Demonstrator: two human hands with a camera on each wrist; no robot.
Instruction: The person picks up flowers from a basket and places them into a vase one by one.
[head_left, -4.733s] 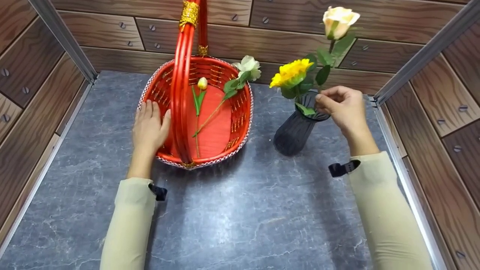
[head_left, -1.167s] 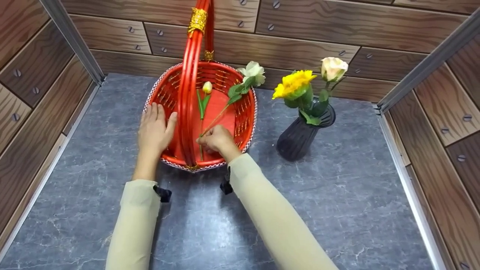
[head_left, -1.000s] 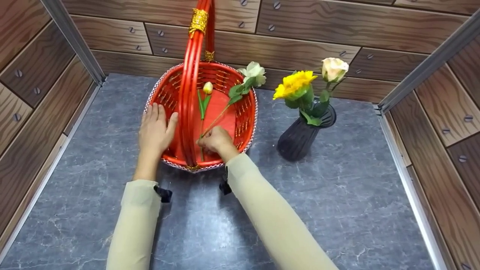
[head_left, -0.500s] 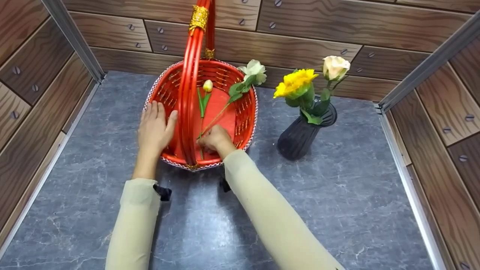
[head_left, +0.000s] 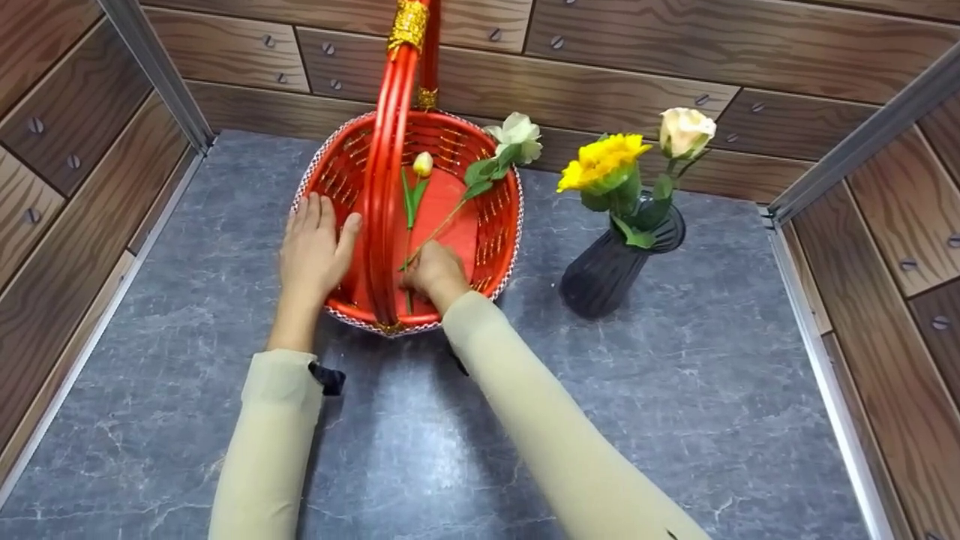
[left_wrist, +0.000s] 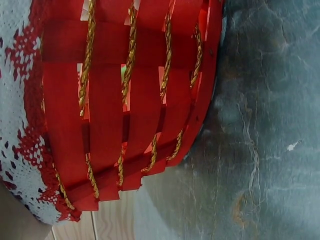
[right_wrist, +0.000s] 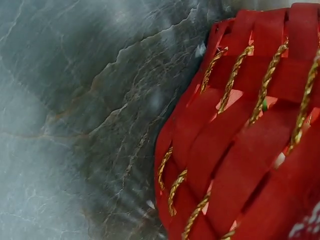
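In the head view, a red woven basket (head_left: 499,281) with a tall arched handle holds a yellow-white tulip (head_left: 423,164) and a white flower (head_left: 517,137) with green leaves. Its blossom leans over the right rim. Inside the basket, my right hand (head_left: 437,274) has its fingers curled at the lower tulip stem, pinching it beside the white flower's stem end; the fingertips are partly hidden. My left hand (head_left: 311,251) lies over the left rim, fingers straight. Both wrist views show only the basket's outer weave (left_wrist: 105,105) and the grey surface, no fingers.
Right of the basket, a dark ribbed vase (head_left: 604,277) stands with a yellow flower (head_left: 604,163) and a cream rose (head_left: 686,133) in it. Wood-patterned walls (head_left: 600,79) with metal edge strips enclose the grey marbled surface (head_left: 420,450) at the back and sides.
At first my right hand held the cream rose at the vase; the rose now sits lower in it. That hand moved left into the basket and, lately, shifted slightly toward me. My left hand stayed.
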